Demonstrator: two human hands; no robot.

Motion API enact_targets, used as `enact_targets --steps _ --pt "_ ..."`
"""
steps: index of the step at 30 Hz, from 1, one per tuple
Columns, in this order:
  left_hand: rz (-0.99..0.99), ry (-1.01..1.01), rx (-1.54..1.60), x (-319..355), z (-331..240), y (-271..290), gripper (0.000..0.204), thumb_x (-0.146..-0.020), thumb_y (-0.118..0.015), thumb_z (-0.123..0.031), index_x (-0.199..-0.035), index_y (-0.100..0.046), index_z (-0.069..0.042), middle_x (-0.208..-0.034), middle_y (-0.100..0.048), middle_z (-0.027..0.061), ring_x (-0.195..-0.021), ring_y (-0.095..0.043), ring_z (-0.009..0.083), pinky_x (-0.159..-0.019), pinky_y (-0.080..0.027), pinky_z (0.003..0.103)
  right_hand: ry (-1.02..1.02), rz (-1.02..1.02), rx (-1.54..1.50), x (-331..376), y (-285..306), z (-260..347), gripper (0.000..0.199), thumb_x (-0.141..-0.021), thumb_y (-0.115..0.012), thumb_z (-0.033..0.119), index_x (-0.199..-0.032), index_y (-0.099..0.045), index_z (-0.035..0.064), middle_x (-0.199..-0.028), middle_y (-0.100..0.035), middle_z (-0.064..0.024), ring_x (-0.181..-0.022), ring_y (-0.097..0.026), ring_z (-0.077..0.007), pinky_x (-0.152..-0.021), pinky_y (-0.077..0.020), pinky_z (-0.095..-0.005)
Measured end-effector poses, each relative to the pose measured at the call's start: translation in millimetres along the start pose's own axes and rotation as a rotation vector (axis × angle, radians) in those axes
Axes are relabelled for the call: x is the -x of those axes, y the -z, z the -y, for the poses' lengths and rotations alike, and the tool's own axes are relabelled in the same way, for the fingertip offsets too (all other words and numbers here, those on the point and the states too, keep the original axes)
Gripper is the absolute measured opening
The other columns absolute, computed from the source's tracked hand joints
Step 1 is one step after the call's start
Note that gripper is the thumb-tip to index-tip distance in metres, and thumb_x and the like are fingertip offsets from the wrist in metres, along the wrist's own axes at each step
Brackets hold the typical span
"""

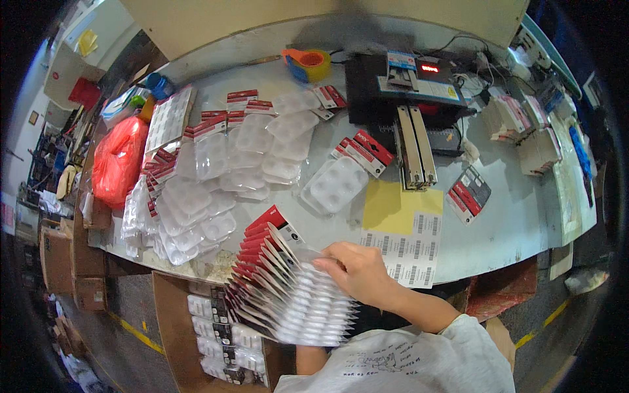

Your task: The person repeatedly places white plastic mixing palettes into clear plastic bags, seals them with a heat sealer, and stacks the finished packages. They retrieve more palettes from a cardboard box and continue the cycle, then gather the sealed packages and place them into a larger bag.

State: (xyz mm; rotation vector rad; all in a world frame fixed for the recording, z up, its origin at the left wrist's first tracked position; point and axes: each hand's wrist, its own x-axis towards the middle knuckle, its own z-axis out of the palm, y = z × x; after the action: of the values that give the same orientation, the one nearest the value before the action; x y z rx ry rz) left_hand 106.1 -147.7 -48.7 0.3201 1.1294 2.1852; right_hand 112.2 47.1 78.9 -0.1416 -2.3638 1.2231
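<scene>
A thick fanned stack of blister packs (308,298), with clear moulded trays and red-and-black header cards, is held up at the table's near edge. My right hand (356,270) is closed on the upper right edge of this stack, thumb and fingers pinching the clear plastic. From below, my left forearm (310,359) reaches in behind the stack, which hides my left hand and its fingers. Beyond my right hand, a few similar packs (337,185) lie on the table. A sheet of barcode labels (411,249) with a yellow backing lies beside my right wrist.
Piles of blister packs (196,196) cover the table's left side, beside a red plastic bag (118,160). A black machine (406,92) with metal rails stands at the back, near a tape dispenser (308,64). Below left is a cardboard box (177,334) of packs. Card stacks (537,147) stand right.
</scene>
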Motion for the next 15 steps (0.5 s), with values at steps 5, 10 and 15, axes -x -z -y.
enact_targets --steps 5,10,15 --pt "-0.055 -0.012 -0.001 -0.4 -5.4 14.9 0.102 -0.054 -0.081 -0.031 -0.138 -0.028 -0.003 -0.132 -0.042 0.0096 -0.119 -0.043 0.0227 -0.103 -0.034 0.038 0.241 -0.084 0.156 -6.4 -34.7 -9.1 0.012 -0.079 -0.066 0.015 -0.075 -0.058 0.0065 -0.065 -0.055 -0.0074 -0.057 -0.058 -0.0232 -0.05 -0.0447 -0.0335" --pt "-0.134 -0.043 0.03 4.1 -9.1 29.8 0.103 -0.054 -0.081 -0.03 -0.137 -0.028 -0.003 -0.132 -0.042 0.0095 -0.119 -0.044 0.0225 -0.102 -0.035 0.038 0.278 -0.095 0.083 -26.5 -76.1 -22.3 0.011 -0.081 -0.062 0.014 -0.076 -0.058 0.0048 -0.067 -0.057 -0.0101 -0.06 -0.058 -0.026 -0.052 -0.0462 -0.0348" --pt "-0.229 -0.094 0.054 -13.9 -6.7 41.7 0.103 -0.053 -0.081 -0.03 -0.137 -0.029 -0.003 -0.131 -0.043 0.0094 -0.118 -0.044 0.0224 -0.102 -0.035 0.038 -0.027 0.339 0.153 -55.7 -99.3 -38.9 0.016 -0.084 -0.06 0.018 -0.084 -0.061 0.002 -0.078 -0.063 -0.0163 -0.07 -0.061 -0.0346 -0.062 -0.0481 -0.0421"
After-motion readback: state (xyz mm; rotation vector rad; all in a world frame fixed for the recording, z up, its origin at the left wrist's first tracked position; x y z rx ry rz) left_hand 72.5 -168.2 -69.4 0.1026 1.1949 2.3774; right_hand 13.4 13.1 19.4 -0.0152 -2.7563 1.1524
